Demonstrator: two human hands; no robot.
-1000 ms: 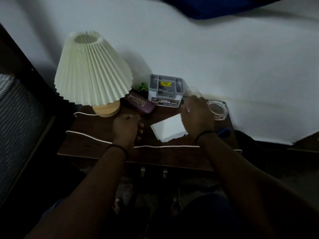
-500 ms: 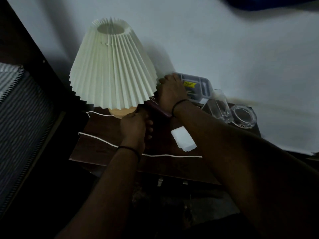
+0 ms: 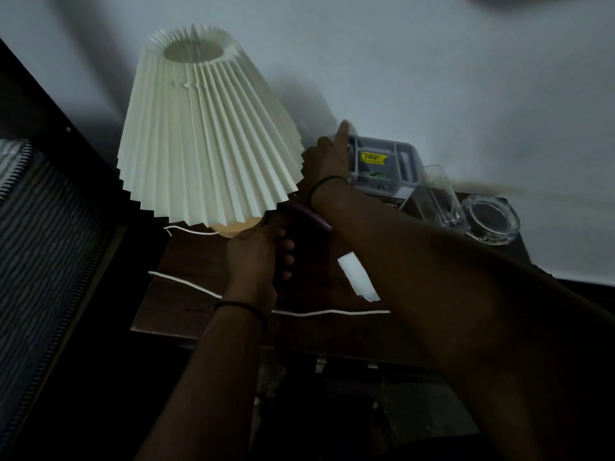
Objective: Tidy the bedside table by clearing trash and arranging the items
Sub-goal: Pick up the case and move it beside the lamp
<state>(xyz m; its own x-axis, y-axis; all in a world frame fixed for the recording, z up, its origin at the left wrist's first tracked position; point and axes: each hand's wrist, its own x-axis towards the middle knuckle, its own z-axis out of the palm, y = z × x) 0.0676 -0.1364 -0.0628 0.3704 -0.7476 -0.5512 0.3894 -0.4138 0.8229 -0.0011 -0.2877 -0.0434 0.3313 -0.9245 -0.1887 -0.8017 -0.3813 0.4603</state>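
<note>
the dark wooden bedside bench (image 3: 213, 294) is dim, and both hands are over its back half. the left hand (image 3: 263, 257) is curled closed at the foot of the cream pleated-shade lamp with a pale wooden base (image 3: 206, 128), and seems to grip one end of a long maroon case (image 3: 309, 217), though the grip is mostly in shadow. the right hand (image 3: 327, 161) reaches toward the back edge, between the shade and the grey plastic organiser with a yellow sticker (image 3: 382, 161); one finger points up at the wall and the rest are folded, with nothing visibly held. a torn white piece of paper (image 3: 357, 277), probably the trash, lies near the middle of the bench, half hidden by the right forearm. a clear drinking glass (image 3: 439, 201) and a clear glass ashtray (image 3: 489, 217) stand by the back right corner. a white cord (image 3: 186, 282) trails along the front edge.

risks as i judge them: the right forearm crosses just beside the glass, so pulling back carelessly could knock it over; the wrist is hard against the shade and could tip the lamp; and the cord could snag a hand and drag the lamp.
</note>
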